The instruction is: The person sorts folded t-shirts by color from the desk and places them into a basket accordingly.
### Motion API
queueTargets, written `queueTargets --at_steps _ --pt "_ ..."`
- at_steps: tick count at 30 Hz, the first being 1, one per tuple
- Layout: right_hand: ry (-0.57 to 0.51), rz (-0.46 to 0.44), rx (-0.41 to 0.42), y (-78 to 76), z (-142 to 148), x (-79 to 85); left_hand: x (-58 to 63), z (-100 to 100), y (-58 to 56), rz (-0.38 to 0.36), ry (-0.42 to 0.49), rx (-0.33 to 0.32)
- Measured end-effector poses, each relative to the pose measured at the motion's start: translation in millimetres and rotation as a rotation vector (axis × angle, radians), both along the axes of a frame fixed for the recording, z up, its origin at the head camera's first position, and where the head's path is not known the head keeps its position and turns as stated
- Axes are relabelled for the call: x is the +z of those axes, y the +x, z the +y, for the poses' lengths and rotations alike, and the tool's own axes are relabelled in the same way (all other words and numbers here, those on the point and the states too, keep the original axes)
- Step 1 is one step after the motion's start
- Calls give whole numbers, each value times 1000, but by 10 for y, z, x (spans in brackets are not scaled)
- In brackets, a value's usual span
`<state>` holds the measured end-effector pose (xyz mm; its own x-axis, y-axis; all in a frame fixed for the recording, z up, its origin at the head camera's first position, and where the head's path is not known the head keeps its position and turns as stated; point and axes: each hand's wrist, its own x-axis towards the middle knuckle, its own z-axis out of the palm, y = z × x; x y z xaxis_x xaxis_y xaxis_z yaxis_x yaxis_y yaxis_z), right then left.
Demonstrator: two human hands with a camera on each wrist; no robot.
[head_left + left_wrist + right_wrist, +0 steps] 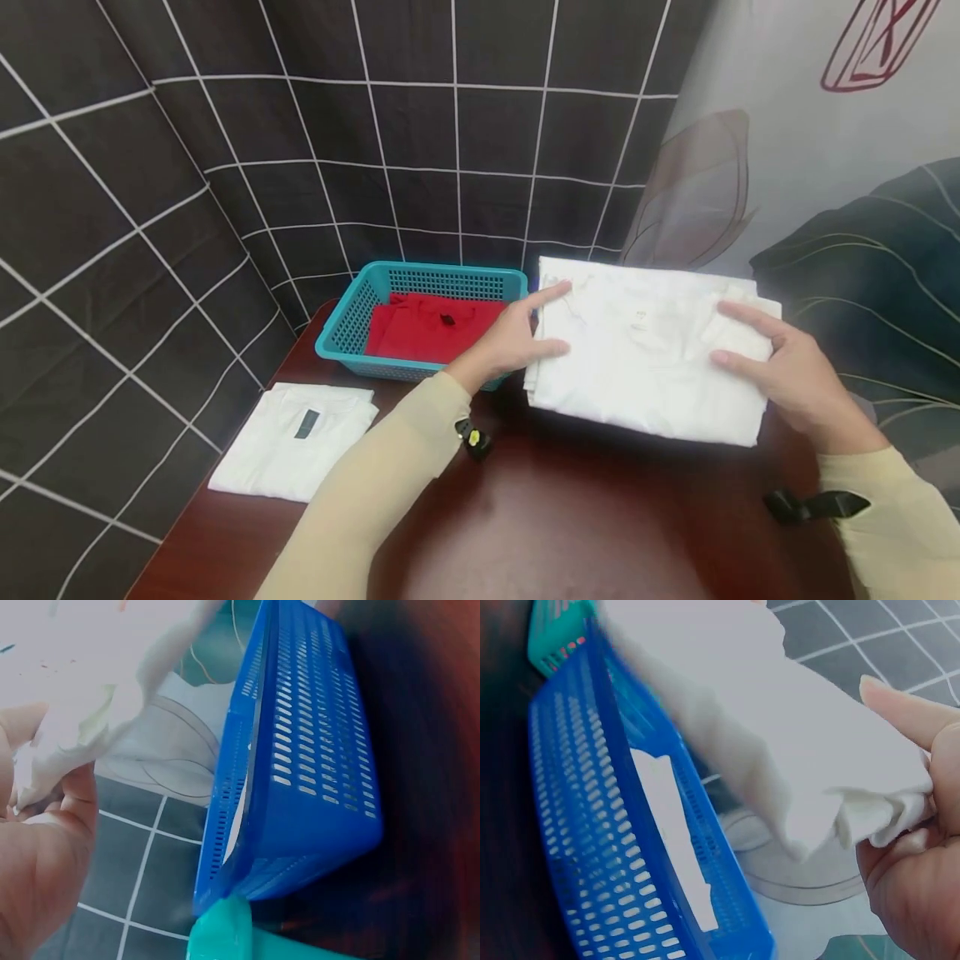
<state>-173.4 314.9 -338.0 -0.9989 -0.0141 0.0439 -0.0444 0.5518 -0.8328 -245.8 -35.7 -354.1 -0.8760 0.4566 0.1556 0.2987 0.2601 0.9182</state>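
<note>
A folded white shirt (637, 367) is held up flat over the table's right side. My left hand (510, 337) grips its left edge, thumb and forefinger on top. The right hand (802, 375) holds the opposite edge the same way. In both wrist views, the fingers curl under the fabric. Below the shirt stands a blue basket (315, 750), almost wholly hidden in the head view. White cloth (671, 840) shows inside it in the right wrist view.
Left of the blue basket stands a teal basket (341, 358) with folded red clothing (442, 329) in it. Another folded white shirt (300, 437) with a dark label lies at the left edge of the brown table (510, 517). Gridded dark fabric (420, 125) hangs behind.
</note>
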Motion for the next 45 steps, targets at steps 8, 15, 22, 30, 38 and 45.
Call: queueTargets --at_steps 8,15,22,30,38,45 --pt "-39 -17 -55 -256 135 -20 32 283 -232 -33 -1 56" --pt "-21 -43 -79 -449 226 -30 0 447 -420 -49 -47 94" --pt "-60 -93 -84 -689 274 -40 -59 534 -606 -60 -82 124" --pt "-26 -117 -26 -888 244 -122 -250 576 -706 -83 -112 126" --pt "77 -162 27 -932 226 -341 -483 602 -716 -134 -148 112" --pt "63 -238 25 -961 233 -436 -437 635 -693 -244 -239 124"
